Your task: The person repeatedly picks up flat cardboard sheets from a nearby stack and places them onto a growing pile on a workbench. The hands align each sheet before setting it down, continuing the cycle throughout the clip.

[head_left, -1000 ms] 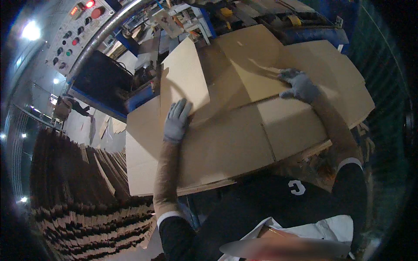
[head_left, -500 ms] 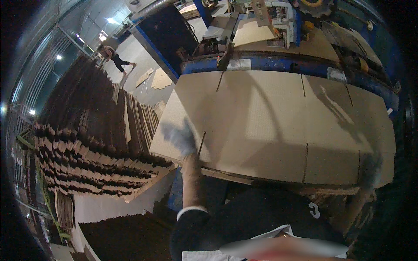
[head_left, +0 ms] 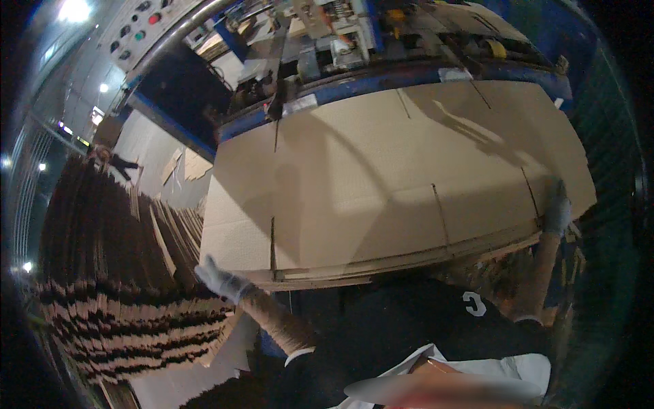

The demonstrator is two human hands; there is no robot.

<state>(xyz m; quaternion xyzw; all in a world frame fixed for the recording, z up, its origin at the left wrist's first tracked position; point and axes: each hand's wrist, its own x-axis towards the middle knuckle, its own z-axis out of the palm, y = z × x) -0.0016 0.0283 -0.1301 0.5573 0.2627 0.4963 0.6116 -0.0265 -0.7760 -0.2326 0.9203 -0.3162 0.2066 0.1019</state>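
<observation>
My left hand [head_left: 221, 281] and right hand [head_left: 557, 213] are by the cardboard sheet [head_left: 361, 163], but I can't tell if their fingers [head_left: 203, 272] grip.

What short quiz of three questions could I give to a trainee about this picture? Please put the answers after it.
1. True or false: the left hand and the right hand are both gloved.

2. Where does the large cardboard pile stand, as seen by the person at the top cardboard sheet?
A) To the right of the sheet
B) To the left of the sheet
C) On top of the sheet

3. What colour is the long machine rail along the far edge of the sheet?

Key: 1. True. 2. B. 3. Blue.
</observation>
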